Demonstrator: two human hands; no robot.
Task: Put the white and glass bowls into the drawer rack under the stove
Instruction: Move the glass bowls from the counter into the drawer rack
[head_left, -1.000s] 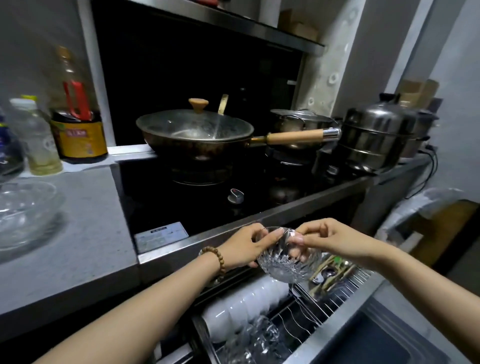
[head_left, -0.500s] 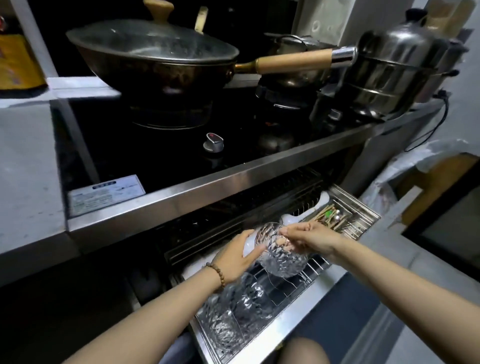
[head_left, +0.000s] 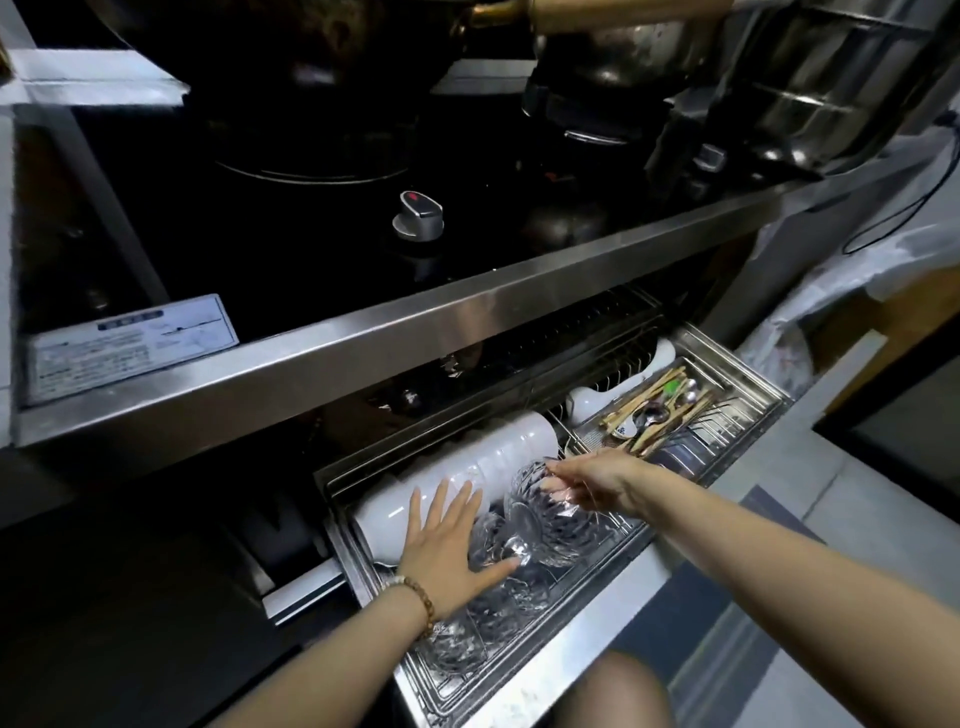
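- Two hands are down in the drawer rack (head_left: 571, 623) under the stove; you're at the seating step, with the glass bowl (head_left: 545, 514) stood on edge at the end of the other glass bowls (head_left: 467, 629), just beside the white bowls (head_left: 467, 465).
- Your right hand (head_left: 597, 480) pinches the bowl's rim between thumb and fingertips; your left hand (head_left: 447, 540) lies flat, fingers spread, thumb at the bowl's foot.
- Next move, I reckon: settle it into a wire slot, then let go gently; glass on glass could chip or tip.
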